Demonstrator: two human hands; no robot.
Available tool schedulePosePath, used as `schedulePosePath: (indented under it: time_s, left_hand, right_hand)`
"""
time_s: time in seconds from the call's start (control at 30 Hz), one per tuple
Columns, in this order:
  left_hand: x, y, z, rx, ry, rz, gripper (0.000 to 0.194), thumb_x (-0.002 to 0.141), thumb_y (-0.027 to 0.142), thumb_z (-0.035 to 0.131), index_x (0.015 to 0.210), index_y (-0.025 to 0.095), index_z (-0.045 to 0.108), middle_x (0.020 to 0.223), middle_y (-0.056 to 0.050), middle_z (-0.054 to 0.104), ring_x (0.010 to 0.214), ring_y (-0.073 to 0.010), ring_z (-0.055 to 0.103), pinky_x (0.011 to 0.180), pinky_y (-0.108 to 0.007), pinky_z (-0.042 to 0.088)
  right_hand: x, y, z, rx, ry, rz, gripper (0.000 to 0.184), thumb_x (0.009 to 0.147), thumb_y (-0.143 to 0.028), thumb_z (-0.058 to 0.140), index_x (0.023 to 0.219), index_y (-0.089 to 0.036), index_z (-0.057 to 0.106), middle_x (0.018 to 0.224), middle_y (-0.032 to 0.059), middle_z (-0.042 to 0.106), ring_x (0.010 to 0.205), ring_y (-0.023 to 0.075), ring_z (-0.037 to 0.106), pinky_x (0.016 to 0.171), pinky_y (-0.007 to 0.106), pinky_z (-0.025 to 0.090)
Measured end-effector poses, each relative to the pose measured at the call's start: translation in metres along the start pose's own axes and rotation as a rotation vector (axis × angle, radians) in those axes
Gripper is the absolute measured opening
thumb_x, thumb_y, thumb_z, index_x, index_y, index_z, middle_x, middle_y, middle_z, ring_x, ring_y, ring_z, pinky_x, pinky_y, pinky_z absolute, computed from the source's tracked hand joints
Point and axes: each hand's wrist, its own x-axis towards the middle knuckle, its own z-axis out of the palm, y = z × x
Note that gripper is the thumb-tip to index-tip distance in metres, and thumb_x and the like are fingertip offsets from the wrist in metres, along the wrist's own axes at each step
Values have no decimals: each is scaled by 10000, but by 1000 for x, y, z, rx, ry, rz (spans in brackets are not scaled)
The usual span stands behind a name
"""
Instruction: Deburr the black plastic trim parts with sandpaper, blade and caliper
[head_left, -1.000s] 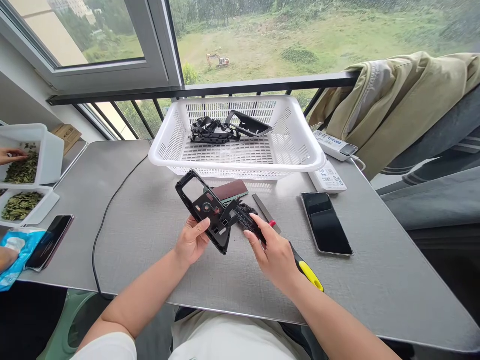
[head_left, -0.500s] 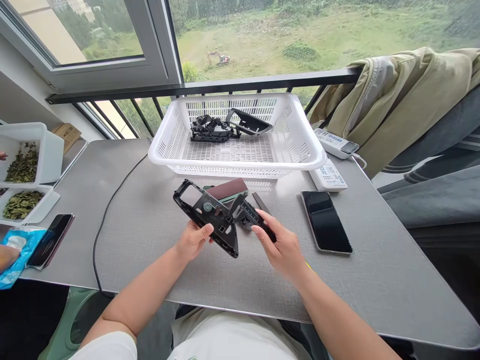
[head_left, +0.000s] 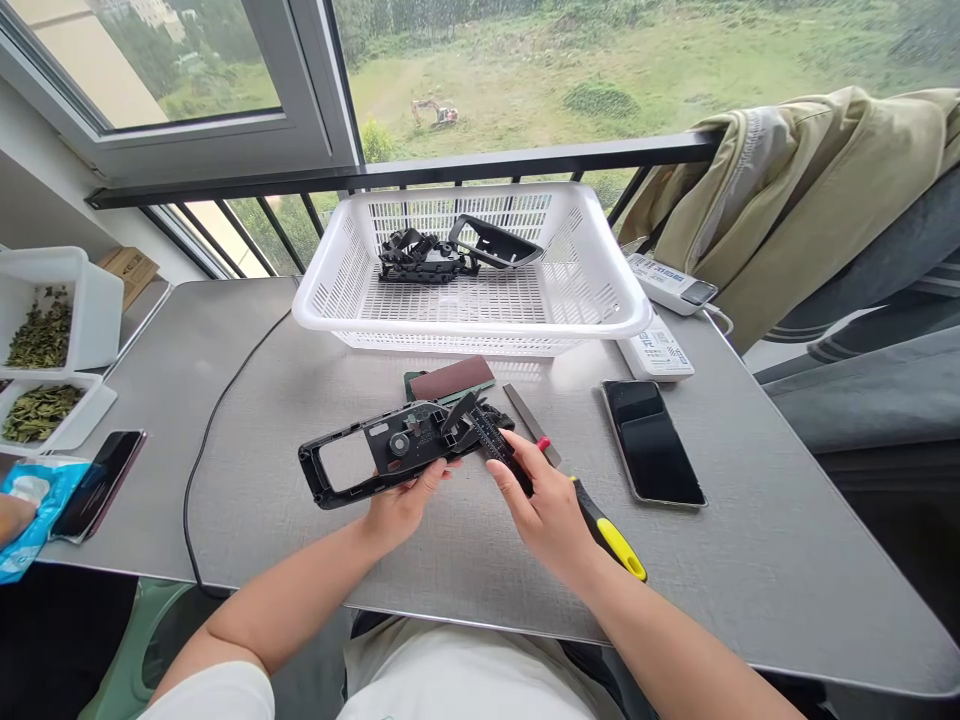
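My left hand (head_left: 405, 505) is closed on the lower edge of a black plastic housing (head_left: 382, 455), a long part with a rectangular window at its left end. In my right hand (head_left: 544, 500) is a black caliper (head_left: 491, 435), its jaws at the right part of the housing; whether they touch it I cannot tell. Behind the housing lie a brown sanding block (head_left: 454, 377) and a flat grey file (head_left: 525, 415). A yellow and black handle (head_left: 615, 540) lies beside my right wrist.
A white plastic basket (head_left: 472, 330) holding black plastic parts (head_left: 427, 258) stands at the back. To the right are a phone (head_left: 652, 445) and white boxes (head_left: 656, 350). At left lie a cable (head_left: 196, 480), another phone (head_left: 101, 485) and another person's hand (head_left: 15, 518) on a blue packet.
The housing has turned and shifted left, now lying closer to level, with its windowed end lower. My right hand has moved slightly left with the caliper, uncovering more of the yellow handle.
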Motion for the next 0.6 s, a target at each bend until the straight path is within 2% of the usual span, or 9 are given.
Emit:
schedulePosePath:
  time_s: [0.13,0.23,0.37,0.5,0.6]
  left_hand:
    - [-2,-3,-2,38,-20,32,166,764,366,724,878,259,777,932,-39,770,876,-263,711,738,-366,590]
    - [-5,1,-3,73,-14,-6,173,767,340,724,913,263,775,984,-38,761,830,-250,699,783,-378,574]
    - [-10,15,-2,247,25,-28,183,745,247,745,925,248,776,967,-45,757,797,-252,688,914,-428,513]
    - [-12,18,-3,238,50,36,153,740,197,738,879,251,777,878,-41,752,856,-268,680,987,-440,465]
    - [-12,12,-5,183,70,77,113,728,201,747,829,241,777,857,-51,740,897,-276,664,1034,-441,427]
  right_hand:
    - [1,0,-2,7,-15,-25,371,964,-404,436,1224,-186,588,1004,111,739,832,245,706,716,350,561]
    - [0,-3,-6,56,-38,-3,358,963,-405,441,1223,-220,602,897,68,743,756,229,695,655,328,552]
    - [1,-5,-8,173,-55,73,337,925,-427,508,1165,-231,640,738,27,692,629,191,626,548,290,492]
    - [5,-3,-2,514,-63,273,417,855,-514,575,1125,-201,635,628,-20,580,463,108,430,414,242,342]
    - [8,-2,2,814,-107,440,517,795,-573,620,1156,-206,591,727,-8,618,406,57,277,371,225,233]
